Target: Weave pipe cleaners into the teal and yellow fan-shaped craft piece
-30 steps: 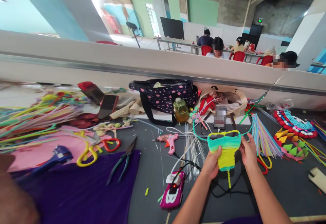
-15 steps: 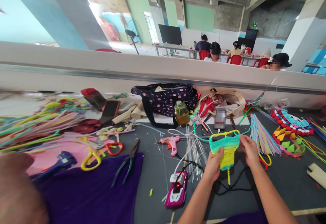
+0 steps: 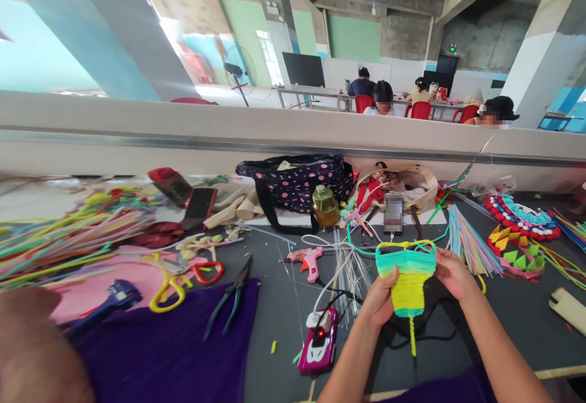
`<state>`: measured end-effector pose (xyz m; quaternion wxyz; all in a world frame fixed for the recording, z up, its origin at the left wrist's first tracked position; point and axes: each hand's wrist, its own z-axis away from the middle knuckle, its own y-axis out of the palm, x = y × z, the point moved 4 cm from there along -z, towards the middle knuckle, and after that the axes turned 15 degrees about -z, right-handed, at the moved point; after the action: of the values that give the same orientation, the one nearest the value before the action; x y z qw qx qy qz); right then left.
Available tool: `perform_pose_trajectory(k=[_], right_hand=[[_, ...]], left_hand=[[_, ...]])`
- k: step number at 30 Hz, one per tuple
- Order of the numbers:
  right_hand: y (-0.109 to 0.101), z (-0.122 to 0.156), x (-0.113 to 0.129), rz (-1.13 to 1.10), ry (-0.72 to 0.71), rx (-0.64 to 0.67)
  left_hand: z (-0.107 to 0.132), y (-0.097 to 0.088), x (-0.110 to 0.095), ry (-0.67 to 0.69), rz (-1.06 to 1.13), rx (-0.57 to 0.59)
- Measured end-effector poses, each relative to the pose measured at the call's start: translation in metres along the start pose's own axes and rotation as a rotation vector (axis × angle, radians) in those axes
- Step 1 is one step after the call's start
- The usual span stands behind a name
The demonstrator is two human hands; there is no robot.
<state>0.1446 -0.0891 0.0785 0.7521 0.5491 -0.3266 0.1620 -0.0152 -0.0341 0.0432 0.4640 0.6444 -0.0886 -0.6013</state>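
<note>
A woven piece of fuzzy pipe cleaners [image 3: 407,293], teal on top and yellow below, hangs upright over the dark table. It tapers downward to a thin yellow stem, and a yellow strip runs across its top. My left hand [image 3: 383,298] is closed on its left side, thumb on the front face. At the upper right edge, my right hand [image 3: 454,273] pinches the piece between thumb and fingers. A loose teal strand [image 3: 361,246] trails from the top left. The fingers behind the piece are hidden.
Left of my hands lie a pink glue gun [image 3: 312,262], a magenta power strip [image 3: 317,345], clear glue sticks [image 3: 348,275] and pliers [image 3: 233,296]. A dotted bag [image 3: 293,183] and bottle [image 3: 326,206] stand behind. Pastel pipe cleaners [image 3: 471,244] lie right. Another person's blurred limb [image 3: 36,348] shows far left.
The woven piece has turned to face me more squarely and its stem hangs a little lower. My right hand has shifted slightly right along with its edge. Both hands keep their hold.
</note>
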Motion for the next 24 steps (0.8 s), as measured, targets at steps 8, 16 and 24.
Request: perform_pose_trajectory(k=[8,16,24], right_hand=[[-0.003,0.001,-0.012,-0.093,0.049,-0.016],[-0.007,-0.014,-0.002,-0.087,-0.046,-0.083],[-0.02,-0.033,0.004,-0.138,-0.083,-0.109]], left_hand=[[-0.004,-0.007,0.004,-0.061,0.036,0.09],[-0.02,-0.012,-0.006,0.002,-0.022,0.013],[-0.044,-0.011,-0.011,-0.04,-0.062,0.082]])
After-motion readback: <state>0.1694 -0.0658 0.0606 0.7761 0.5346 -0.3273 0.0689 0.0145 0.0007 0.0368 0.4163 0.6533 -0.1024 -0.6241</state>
